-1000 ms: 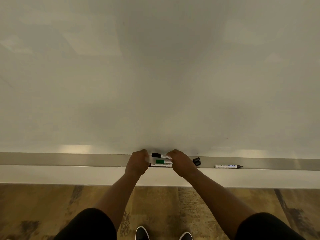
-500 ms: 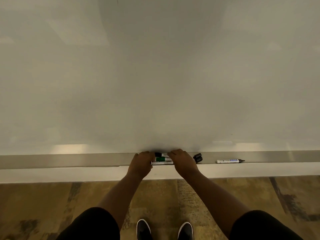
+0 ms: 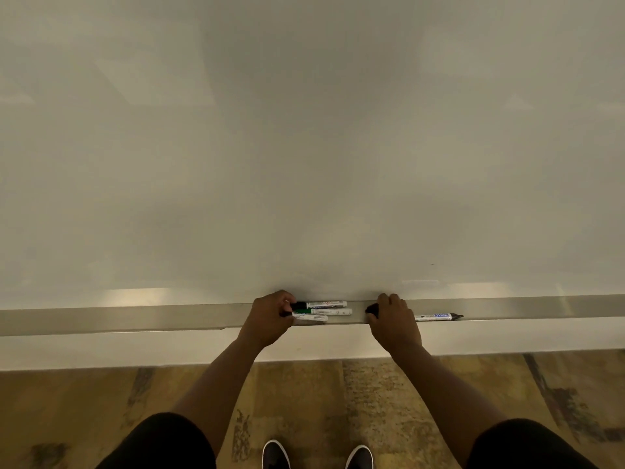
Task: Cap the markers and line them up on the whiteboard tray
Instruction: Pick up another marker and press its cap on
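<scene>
Three markers lie side by side on the metal whiteboard tray [image 3: 135,318]: a black-capped one [image 3: 324,303] at the back, a green one [image 3: 326,312] in the middle, and a white-bodied one [image 3: 309,318] at the front. My left hand [image 3: 269,316] rests on their left ends, fingers curled over the caps. My right hand [image 3: 392,321] is further right on the tray, fingers closed over loose black caps [image 3: 371,309]. An uncapped marker with a blue label [image 3: 438,316] lies just right of that hand, its tip pointing right.
The whiteboard [image 3: 304,147] fills the view above the tray. A white ledge [image 3: 101,350] runs below the tray. Patterned floor [image 3: 84,411] and my two dark shoes [image 3: 275,455] are at the bottom.
My right hand has left the marker group and moved right onto the black caps. The three markers now lie uncovered in a row. My left hand stayed at their left ends.
</scene>
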A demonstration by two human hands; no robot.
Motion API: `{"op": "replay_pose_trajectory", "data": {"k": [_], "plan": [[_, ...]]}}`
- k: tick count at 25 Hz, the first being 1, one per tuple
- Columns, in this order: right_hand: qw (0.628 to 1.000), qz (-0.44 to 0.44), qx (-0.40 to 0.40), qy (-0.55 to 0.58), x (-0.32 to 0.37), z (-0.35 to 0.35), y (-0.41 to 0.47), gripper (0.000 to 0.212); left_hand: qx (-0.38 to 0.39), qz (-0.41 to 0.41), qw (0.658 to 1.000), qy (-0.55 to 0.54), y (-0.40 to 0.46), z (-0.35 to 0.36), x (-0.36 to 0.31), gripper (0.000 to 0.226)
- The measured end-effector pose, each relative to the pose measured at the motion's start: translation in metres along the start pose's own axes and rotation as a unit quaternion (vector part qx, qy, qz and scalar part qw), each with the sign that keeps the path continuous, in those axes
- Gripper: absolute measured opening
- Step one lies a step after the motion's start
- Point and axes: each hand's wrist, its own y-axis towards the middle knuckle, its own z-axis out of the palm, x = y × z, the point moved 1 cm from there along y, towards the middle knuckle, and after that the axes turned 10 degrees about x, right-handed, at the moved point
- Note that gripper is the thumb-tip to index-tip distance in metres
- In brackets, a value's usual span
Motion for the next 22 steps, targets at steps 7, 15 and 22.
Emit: {"op": "replay_pose_trajectory", "data": {"k": [7, 15, 22], "plan": [[0.994, 0.017, 0.015, 0.106, -0.008, 0.004, 0.003, 0.025, -0.063, -0.007, 0.994, -0.094, -0.011, 0.005, -0.035, 0.028], [0.972, -0.035, -0.003, 0.231, -0.005, -0.009, -0.004, 0.024, -0.084, 0.016, 0.991, -0.106, -0.010, 0.021, -0.051, 0.016], [0.854, -0.079, 0.012, 0.514, 0.017, -0.032, -0.007, 0.025, -0.077, 0.027, 0.981, -0.178, -0.001, 0.026, -0.058, 0.021]]}}
